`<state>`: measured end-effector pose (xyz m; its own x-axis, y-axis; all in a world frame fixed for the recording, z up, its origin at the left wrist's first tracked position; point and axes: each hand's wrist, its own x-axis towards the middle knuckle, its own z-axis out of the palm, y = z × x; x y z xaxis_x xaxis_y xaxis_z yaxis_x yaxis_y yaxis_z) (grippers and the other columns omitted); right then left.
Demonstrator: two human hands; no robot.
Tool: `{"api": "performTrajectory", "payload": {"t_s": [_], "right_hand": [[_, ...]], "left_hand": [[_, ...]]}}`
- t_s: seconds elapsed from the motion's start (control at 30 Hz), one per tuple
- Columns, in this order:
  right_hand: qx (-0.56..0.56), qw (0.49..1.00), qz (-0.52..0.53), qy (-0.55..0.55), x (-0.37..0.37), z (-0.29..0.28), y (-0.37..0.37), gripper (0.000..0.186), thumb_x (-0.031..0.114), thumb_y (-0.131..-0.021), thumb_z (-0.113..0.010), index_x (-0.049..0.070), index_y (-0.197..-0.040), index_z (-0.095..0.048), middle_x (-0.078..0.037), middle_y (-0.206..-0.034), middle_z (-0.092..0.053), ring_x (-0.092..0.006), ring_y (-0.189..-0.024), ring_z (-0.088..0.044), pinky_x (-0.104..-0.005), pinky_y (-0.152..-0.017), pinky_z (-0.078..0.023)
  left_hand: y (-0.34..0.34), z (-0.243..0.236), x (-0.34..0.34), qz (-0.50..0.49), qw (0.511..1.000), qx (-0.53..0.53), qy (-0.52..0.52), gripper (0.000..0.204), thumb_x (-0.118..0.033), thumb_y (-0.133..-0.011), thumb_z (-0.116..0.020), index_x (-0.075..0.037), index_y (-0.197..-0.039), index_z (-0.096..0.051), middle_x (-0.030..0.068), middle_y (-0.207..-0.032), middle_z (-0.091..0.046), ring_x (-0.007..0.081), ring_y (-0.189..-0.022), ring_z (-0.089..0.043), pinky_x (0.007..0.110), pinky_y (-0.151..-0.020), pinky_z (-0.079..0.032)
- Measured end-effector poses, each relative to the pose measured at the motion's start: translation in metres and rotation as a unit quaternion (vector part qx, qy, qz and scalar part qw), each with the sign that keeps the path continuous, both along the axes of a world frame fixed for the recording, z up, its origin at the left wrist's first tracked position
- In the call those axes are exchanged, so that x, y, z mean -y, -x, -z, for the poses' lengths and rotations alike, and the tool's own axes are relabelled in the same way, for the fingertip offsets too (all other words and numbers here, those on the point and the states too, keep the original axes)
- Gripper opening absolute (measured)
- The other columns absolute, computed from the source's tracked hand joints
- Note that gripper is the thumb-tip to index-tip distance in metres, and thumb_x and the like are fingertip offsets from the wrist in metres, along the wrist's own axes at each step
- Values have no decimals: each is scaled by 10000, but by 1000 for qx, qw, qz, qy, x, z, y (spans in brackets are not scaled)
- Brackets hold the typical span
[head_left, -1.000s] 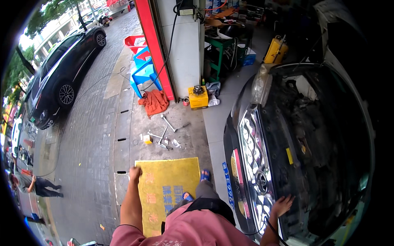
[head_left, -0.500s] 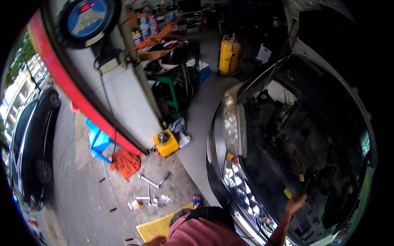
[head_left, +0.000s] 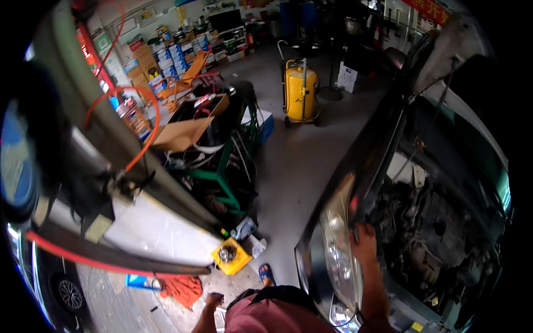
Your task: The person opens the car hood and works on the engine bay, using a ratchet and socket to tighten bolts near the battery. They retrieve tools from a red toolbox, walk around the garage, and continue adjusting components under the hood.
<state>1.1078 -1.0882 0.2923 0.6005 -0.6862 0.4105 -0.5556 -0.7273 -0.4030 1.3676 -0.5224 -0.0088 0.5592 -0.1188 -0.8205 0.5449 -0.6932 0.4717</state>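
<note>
My right hand point(head_left: 363, 242) is beside the clear headlight point(head_left: 337, 236) of a dark car, along the front edge of its engine bay point(head_left: 438, 227). Its fingers look apart; whether they touch the car cannot be made out. Beyond the fingertips is a small blurred red patch. A thin dark cable point(head_left: 355, 317) curves below my right forearm. My left hand point(head_left: 215, 300) hangs low to the left of my body, above the floor, its fingers too blurred to read. An orange-red cloth point(head_left: 182, 291) lies on the floor near it.
A yellow box point(head_left: 231, 257) with a metal part on top stands by the pillar. Further back are a green-framed bench point(head_left: 222, 186) with an open carton point(head_left: 186, 130), a yellow wheeled tank point(head_left: 301, 91) and stacked boxes point(head_left: 177, 58). The raised bonnet point(head_left: 449, 53) is at right.
My view has swung up toward the back of the workshop. My right hand has moved from over the engine bay to beside the headlight. More of my left arm shows.
</note>
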Motion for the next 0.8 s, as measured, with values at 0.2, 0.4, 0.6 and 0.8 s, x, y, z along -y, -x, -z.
{"api": "performTrajectory", "payload": {"t_s": [0.2, 0.4, 0.6, 0.8], "right_hand": [[54, 987, 127, -84, 25, -12, -54, 217, 45, -774, -629, -4, -984, -598, -187, -889, -613, -373, -841, -589, -439, -741, -482], [163, 943, 217, -193, 95, -21, -176, 193, 33, -791, -646, -19, -975, -617, -166, -782, -639, -249, -640, -639, -332, -590, -502], [171, 951, 109, -234, 265, -44, -326, 184, 117, -825, -675, -9, -951, -631, -163, -813, -641, -265, -659, -638, -335, -587, -498], [-53, 934, -90, -342, 462, -56, -440, 279, 183, -841, -685, -5, -1035, -614, -127, -855, -671, -211, -801, -664, -312, -716, -517]], "left_hand": [[-204, -146, 287, 374, 842, 367, 130, 218, -214, -827, -616, -48, -967, -636, 178, -900, -664, 278, -874, -660, 336, -738, -510], [-295, -203, 536, 379, 824, 278, 315, 264, -179, -819, -661, -10, -1018, -617, 140, -851, -660, 215, -747, -646, 309, -691, -510], [-395, -199, 667, 438, 846, 217, 216, 369, -274, -824, -656, -3, -1071, -622, 155, -862, -679, 275, -798, -664, 349, -726, -519], [-497, -205, 758, 419, 871, 209, 145, 351, -263, -838, -641, -3, -1073, -620, 141, -862, -688, 246, -814, -671, 337, -722, -518]]}}
